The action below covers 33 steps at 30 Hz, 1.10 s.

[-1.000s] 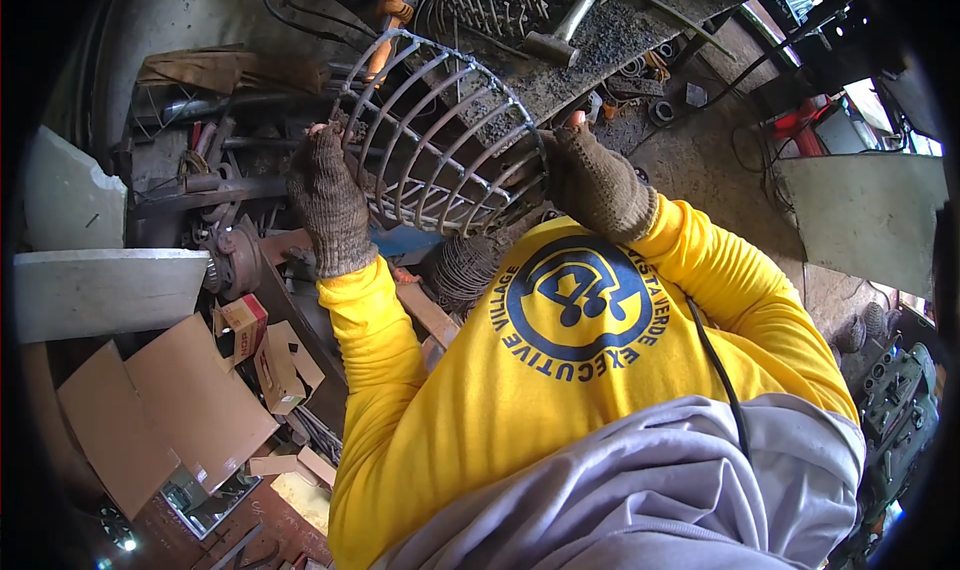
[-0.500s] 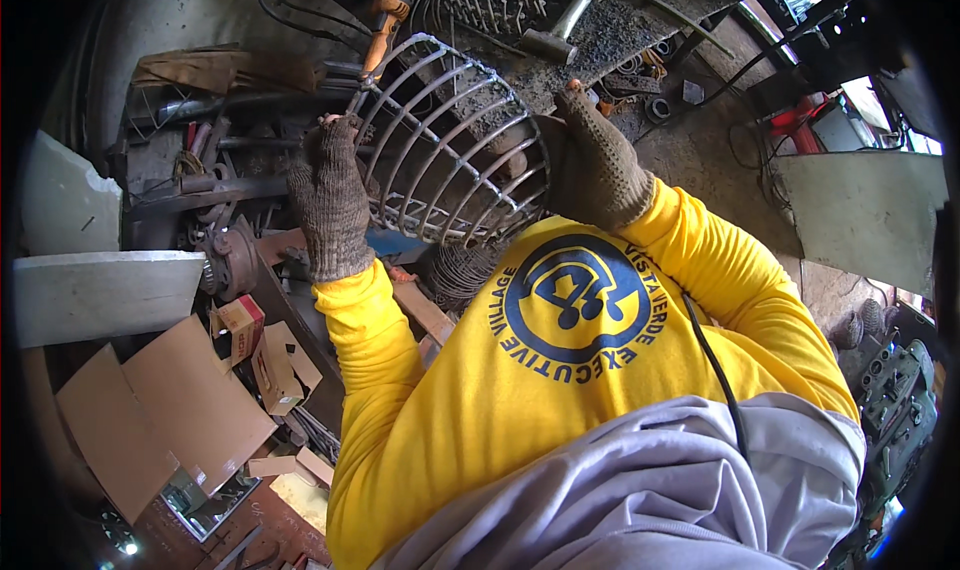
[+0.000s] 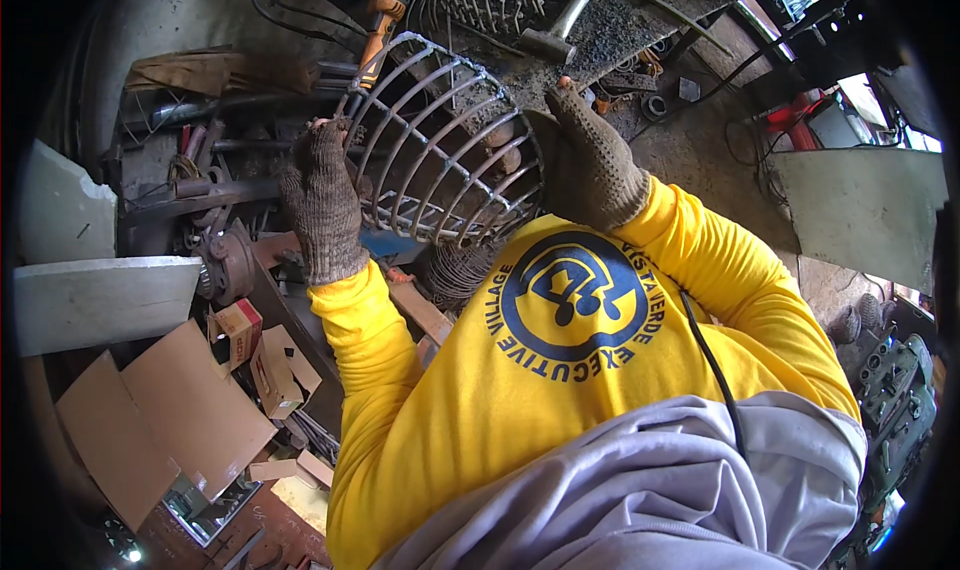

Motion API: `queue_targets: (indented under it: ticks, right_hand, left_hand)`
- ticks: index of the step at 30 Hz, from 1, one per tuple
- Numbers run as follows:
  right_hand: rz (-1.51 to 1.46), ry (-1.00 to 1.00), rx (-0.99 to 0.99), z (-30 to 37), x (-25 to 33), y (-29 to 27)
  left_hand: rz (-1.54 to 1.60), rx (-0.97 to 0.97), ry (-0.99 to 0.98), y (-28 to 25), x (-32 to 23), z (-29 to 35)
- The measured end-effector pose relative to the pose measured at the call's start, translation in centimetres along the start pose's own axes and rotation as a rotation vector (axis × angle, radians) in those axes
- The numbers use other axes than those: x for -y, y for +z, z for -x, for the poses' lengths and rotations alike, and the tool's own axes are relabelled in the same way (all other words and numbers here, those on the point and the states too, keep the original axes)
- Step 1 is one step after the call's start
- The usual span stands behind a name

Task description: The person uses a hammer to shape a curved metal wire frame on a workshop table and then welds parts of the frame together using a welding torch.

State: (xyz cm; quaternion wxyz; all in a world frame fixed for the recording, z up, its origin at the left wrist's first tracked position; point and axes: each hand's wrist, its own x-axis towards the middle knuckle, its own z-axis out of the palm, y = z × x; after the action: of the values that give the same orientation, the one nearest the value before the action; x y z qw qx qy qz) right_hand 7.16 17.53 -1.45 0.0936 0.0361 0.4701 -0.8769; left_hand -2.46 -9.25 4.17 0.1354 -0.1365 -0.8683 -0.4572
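Between my two gloved hands is a round cage of curved, welded metal bars (image 3: 432, 148), tilted with its open weave facing up. My left hand (image 3: 327, 205), in a brown knitted glove, is closed at the cage's left side; its fingertips are partly hidden. On the right side, my right hand (image 3: 597, 165) wears a dotted brown glove and is wrapped round the rim, thumb up, with most fingers out of sight behind it. An orange power tool (image 3: 390, 5) lies just beyond the cage's far left edge.
A hammer (image 3: 548, 45) rests on the gritty workbench (image 3: 610, 45) at the far side, beside several metal rods (image 3: 480, 5). Scrap metal pieces (image 3: 210, 195) crowd the left. Lower left are cardboard boxes (image 3: 200, 405); a wire coil (image 3: 465, 275) lies below the cage.
The cage and both hands have shifted slightly to the left, and the cage is turned a little. Both hands keep their places on it.
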Motion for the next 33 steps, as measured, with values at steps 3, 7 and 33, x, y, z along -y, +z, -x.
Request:
queue_targets:
  ticks: [3, 7, 33]
  right_hand:
    - [-0.037, -0.019, 0.041, 0.1, -0.1, 0.0]
    - [-0.182, 0.059, 0.134, 0.1, 1.7, 1.1]
    - [1.288, -1.08, 0.63, -1.3, 7.8, 1.0]
  left_hand:
    - [-0.324, 0.029, 0.332, -0.3, 0.7, -0.3]
    - [-0.365, -0.037, 0.326, 0.0, 0.1, -0.2]
    - [1.086, -0.008, -0.661, -0.6, 5.4, 2.5]
